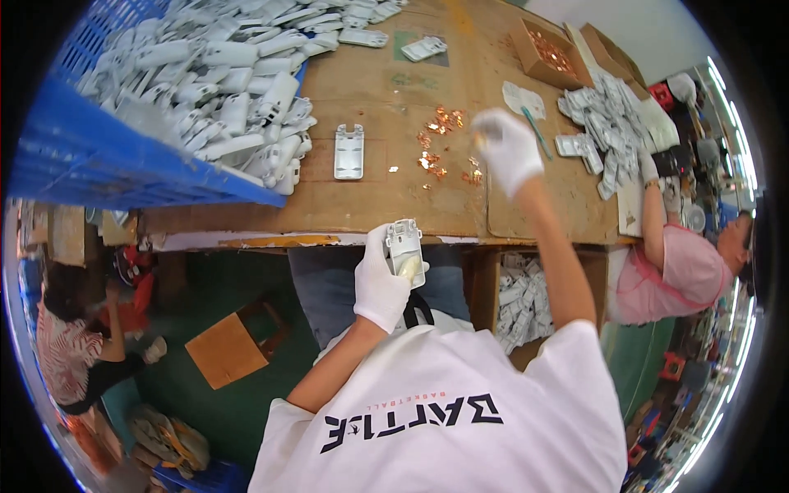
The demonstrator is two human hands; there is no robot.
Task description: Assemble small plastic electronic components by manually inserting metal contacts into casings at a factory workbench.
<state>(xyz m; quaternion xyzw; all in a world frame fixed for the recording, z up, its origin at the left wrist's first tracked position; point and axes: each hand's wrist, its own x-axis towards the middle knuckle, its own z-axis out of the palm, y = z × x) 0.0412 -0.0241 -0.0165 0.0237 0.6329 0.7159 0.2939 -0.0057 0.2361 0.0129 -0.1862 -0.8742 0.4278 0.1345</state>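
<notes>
My left hand (383, 283), in a white glove, holds a small white plastic casing (406, 246) just off the table's near edge. The casing's hollow inside faces up and the thumb lies in it. My right hand (508, 149), also gloved, is over the table to the right of loose copper-coloured metal pieces (444, 122). Its fingers are curled together and slightly blurred; whatever they hold is too small to make out. Another white casing (349, 153) lies hollow side up on the table, left of the copper pieces.
A blue crate (123, 156) heaped with white casings (230, 90) stands at the left. Far right are a cardboard box (526, 49) of copper pieces, a green stick (538, 133) and a pile of casings (604, 123). A co-worker (682, 275) in pink sits at the right.
</notes>
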